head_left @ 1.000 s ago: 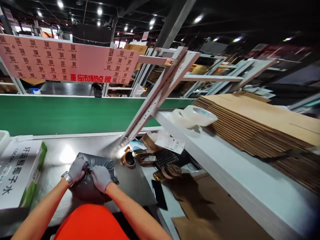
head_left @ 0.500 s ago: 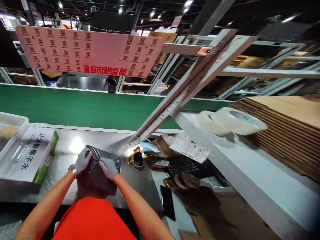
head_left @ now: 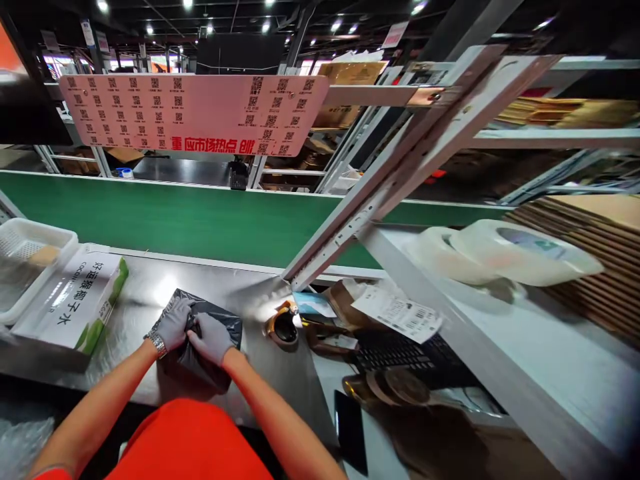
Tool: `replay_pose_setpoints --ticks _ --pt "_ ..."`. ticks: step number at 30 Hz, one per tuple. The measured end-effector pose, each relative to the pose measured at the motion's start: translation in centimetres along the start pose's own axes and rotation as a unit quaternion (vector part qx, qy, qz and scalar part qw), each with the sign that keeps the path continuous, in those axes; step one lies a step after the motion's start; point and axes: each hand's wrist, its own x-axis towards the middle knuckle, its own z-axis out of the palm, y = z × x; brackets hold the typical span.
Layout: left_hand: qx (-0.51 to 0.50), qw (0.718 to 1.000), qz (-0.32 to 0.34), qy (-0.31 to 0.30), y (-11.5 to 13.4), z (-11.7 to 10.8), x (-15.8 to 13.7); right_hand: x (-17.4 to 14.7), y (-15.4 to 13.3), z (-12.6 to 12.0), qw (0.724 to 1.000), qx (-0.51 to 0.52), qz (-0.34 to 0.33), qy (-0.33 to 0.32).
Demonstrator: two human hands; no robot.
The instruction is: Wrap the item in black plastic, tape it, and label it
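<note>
Left hand (head_left: 174,324): gloved, our fingers curled, gripping the dark poly bag (head_left: 220,319) at its left fold.
Right hand (head_left: 213,339): gloved, clenched on the same bag, touching the left.
Bag: lies flat on the steel table (head_left: 135,300), directly before us.
Table, 9 o'clock: white-and-green carton (head_left: 75,308); tape dispenser (head_left: 283,327) at 3 o'clock.
Room, 12 o'clock: green conveyor belt (head_left: 200,217), pink QR board (head_left: 195,113) above.

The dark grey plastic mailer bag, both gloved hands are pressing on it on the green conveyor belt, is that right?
Not quite. The head view shows both gloved hands, left hand and right hand, on the dark grey plastic mailer bag, but it lies on the shiny steel table, not the green conveyor belt.
</note>
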Motion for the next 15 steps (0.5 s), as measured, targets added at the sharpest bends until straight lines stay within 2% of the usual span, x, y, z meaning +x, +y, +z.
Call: replay_pose_setpoints --ticks 3,5,7,11,13,15 --pt "0.025 1.000 -0.012 -0.002 -0.1 0.7 -0.4 -3.5 3.6 0.0 0.986 0.049 -0.073 0.139" --pt "0.033 0.999 -0.033 -0.004 -0.1 1.0 -0.5 -5.5 6.1 0.3 0.976 0.030 -0.077 0.201" --pt "0.021 0.999 -0.047 -0.012 0.0 1.0 -0.5 -6.4 7.5 0.9 0.982 0.002 -0.078 0.172" --pt "-0.066 0.996 -0.055 -0.039 -0.3 -0.8 -0.5 -4.9 6.2 2.3 0.993 -0.037 -0.114 0.011" --pt "-0.117 0.990 -0.067 -0.051 -0.7 -2.4 -0.9 -3.9 5.0 2.5 0.993 -0.042 -0.107 -0.011" --pt "-0.127 0.984 -0.119 -0.023 -0.9 -3.8 -1.5 -3.4 4.2 2.3 0.994 -0.037 -0.102 -0.015"
